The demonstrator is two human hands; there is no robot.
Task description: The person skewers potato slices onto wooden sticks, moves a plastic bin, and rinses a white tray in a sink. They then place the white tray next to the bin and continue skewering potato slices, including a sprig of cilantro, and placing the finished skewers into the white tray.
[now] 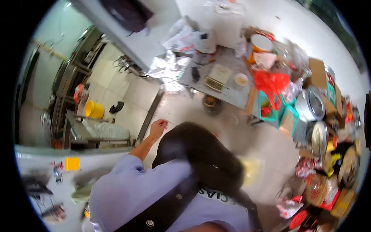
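My left hand (157, 128) hangs beside my dark trouser leg (185, 143), over the tiled floor near the doorway. Its fingers are loosely bent and slightly apart, and I see nothing held in them. My right hand is out of view; only a bit of skin shows at the bottom edge. Ahead, on a grey table (235, 98), are a small scale (215, 83) and a white bowl (242, 80) with pale contents. A round dark metal object (211, 103) lies blurred below the table edge.
A metal door track (150, 116) crosses the floor at my left; beyond it stands a yellow bucket (94, 110). On the right are teal baskets (273, 112), a red plastic bag (270, 83), a silver pot (310, 104) and piled packages. A yellow patch (250, 173) shows blurred beside my leg.
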